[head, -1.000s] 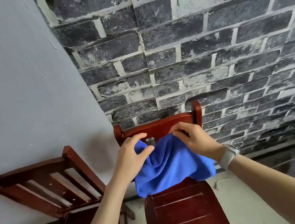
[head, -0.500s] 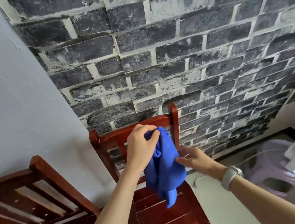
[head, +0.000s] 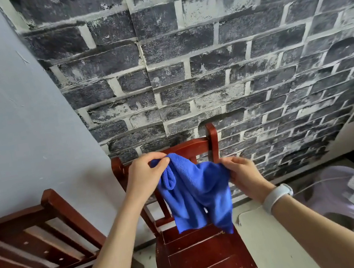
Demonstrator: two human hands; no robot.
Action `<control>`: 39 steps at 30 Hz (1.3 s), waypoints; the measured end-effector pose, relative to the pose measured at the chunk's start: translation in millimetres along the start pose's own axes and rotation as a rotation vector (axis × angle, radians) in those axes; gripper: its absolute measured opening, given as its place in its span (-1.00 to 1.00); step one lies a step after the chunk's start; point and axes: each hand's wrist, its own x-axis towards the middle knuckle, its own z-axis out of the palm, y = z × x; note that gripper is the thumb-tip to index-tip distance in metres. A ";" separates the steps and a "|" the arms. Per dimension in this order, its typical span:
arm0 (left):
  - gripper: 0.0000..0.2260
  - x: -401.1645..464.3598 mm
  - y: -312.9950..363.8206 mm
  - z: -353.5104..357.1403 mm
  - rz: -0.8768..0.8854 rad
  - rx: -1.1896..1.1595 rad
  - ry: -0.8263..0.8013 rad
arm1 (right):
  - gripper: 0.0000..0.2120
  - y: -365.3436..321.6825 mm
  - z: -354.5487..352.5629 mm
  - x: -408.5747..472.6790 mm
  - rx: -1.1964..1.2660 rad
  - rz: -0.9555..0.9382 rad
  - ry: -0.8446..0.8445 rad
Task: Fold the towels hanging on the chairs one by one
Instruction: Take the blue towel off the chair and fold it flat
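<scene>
Blue microfibre towel (head: 197, 195) is now hanging in the air above the red wooden chair (head: 208, 256), spread wider than a moment ago; left hand (head: 146, 175) and right hand (head: 240, 171) are pinching its upper corners, so folding is just starting.

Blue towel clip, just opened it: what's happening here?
A person holds a blue towel up in front of a red wooden chair. The left hand pinches one top corner and the right hand grips another edge. The towel hangs loose and bunched between the hands, not yet folded.
</scene>
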 end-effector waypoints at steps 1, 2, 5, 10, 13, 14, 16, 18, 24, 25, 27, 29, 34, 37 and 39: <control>-0.88 2.0 -4.9 -5.8 -0.017 -0.024 -0.037 | -0.82 -4.3 -4.5 4.0 -0.031 -0.036 0.023; -0.83 3.9 -10.0 -11.1 -0.040 -0.045 -0.063 | -0.82 -7.9 -10.1 7.6 -0.072 -0.062 0.035; -0.69 6.3 -24.4 -23.6 -0.107 -0.034 -0.113 | -0.74 -17.7 -29.0 12.9 -0.115 -0.095 0.060; -0.58 7.3 -48.6 -33.4 -0.158 0.132 -0.180 | -0.71 -30.3 -59.1 14.8 -0.324 -0.133 0.121; -0.63 9.7 -58.0 -37.4 -0.178 0.222 -0.157 | -0.66 -36.1 -73.8 16.7 -0.551 -0.191 0.137; -0.65 10.5 -59.6 -38.1 -0.189 0.218 -0.133 | -0.66 -37.3 -77.1 17.4 -0.642 -0.224 0.149; -0.70 10.6 -61.3 -38.6 -0.190 0.211 -0.079 | -0.68 -38.4 -81.5 18.0 -0.808 -0.290 0.176; -0.77 9.0 -64.4 -39.0 -0.170 0.190 -0.071 | -0.72 -38.0 -82.8 18.3 -0.916 -0.343 0.200; -0.82 1.8 -69.4 -40.8 -0.120 0.147 -0.236 | -0.78 -35.5 -80.6 9.1 -1.061 -0.352 0.267; -0.81 0.0 -69.5 -40.0 -0.121 0.188 -0.279 | -0.78 -33.6 -81.5 9.2 -1.038 -0.360 0.244; -0.66 -2.9 -73.6 -35.9 -0.118 0.304 -0.371 | -0.77 -28.0 -85.6 11.5 -0.978 -0.366 0.180; -0.62 -7.0 -77.2 -31.0 -0.109 0.403 -0.435 | -0.77 -23.0 -90.3 13.4 -0.905 -0.327 0.137; -0.74 -9.0 -90.8 -31.0 -0.143 0.430 -0.339 | -0.74 -14.2 -97.3 12.7 -0.740 -0.178 0.078; -0.81 -11.0 -94.4 -31.8 -0.214 0.255 -0.231 | -0.73 -13.0 -97.3 6.5 -0.787 -0.171 0.061; -0.87 -14.5 -94.9 -31.4 -0.255 0.146 -0.153 | -0.67 -12.3 -94.0 1.3 -0.862 -0.175 0.046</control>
